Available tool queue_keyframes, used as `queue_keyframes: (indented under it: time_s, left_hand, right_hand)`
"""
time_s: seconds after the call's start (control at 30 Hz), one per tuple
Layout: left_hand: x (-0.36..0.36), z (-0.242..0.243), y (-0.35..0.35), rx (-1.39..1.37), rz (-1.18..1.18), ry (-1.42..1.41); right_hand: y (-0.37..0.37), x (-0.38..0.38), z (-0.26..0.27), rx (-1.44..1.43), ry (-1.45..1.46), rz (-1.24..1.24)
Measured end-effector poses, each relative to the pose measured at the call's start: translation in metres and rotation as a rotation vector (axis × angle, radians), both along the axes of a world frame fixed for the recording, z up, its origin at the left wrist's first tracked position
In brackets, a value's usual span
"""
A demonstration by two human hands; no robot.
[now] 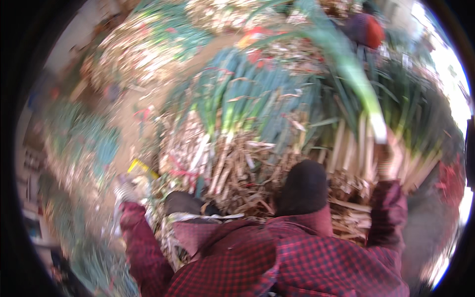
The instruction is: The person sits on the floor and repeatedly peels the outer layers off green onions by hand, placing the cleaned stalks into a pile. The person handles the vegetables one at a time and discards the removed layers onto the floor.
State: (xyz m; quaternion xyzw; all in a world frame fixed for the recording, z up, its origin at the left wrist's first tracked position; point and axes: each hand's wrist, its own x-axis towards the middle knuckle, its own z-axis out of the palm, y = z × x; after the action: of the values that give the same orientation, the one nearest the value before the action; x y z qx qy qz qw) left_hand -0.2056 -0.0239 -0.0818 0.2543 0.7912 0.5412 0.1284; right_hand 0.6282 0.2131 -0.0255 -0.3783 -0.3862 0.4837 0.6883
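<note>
My right hand [388, 162] is shut on the pale lower end of a large green onion [365, 94]. Its green leaves stretch up and away, blurred by motion. Beneath and beside it lie trimmed green onions [347, 148] with long white stalks. My left hand [125, 188] is out at the left, close to a yellow object [143, 169] that I cannot identify. Blur hides its fingers, so whether it holds anything is unclear. In front of my knees spreads a heap of green onions [237, 107], their stalk ends wrapped in dry brown husks [241, 174].
More onion piles lie at the upper left [148, 41] and along the left side [81, 137]. A strip of bare ground [133, 122] runs between them. Red ties [183, 172] cross the nearer stalks. Someone in orange and purple clothing [365, 29] is at the upper right.
</note>
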Motion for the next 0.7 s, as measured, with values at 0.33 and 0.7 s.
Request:
queue_keyframes:
  time_s: [0.33, 0.7]
  left_hand:
    - [0.123, -0.131, 0.135, -0.672, -0.565, 0.194]
    - [0.143, -0.094, 0.214, -0.892, -0.271, -0.167]
  right_hand:
    - [0.007, 0.054, -0.075, -0.207, -1.079, -0.328]
    - [-0.024, -0.087, -0.067, -0.123, -1.076, -0.028]
